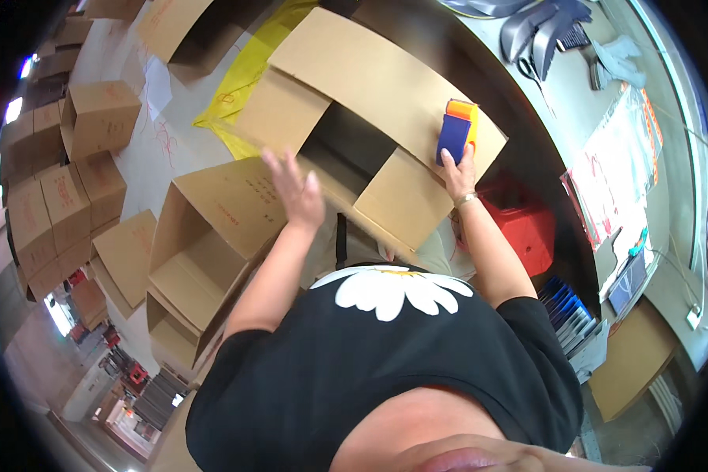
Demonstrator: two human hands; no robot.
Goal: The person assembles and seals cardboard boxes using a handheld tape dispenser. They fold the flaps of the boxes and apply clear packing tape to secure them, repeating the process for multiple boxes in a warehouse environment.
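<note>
In front of me is a large cardboard box (370, 59), some flaps folded in and a dark gap (350, 149) showing between them. My right hand (458, 169) grips a tape dispenser (455, 135) with a blue body and orange-yellow parts, held over the right end of the box. Above the near-left edge, my left hand (297, 189) is raised with its fingers apart and nothing in it; it is slightly blurred. The near flap (354, 208) is blurred too, and whether my left hand touches it I cannot tell.
An open cardboard box (212, 228) stands at my left, with stacked boxes (55, 197) beyond. Yellow sheeting (248, 79) lies behind the large box. A red stool (523, 228) is at my right. The curved-looking worktable (551, 134) carries scissors (527, 69), gloves (617, 59) and plastic bags (606, 173).
</note>
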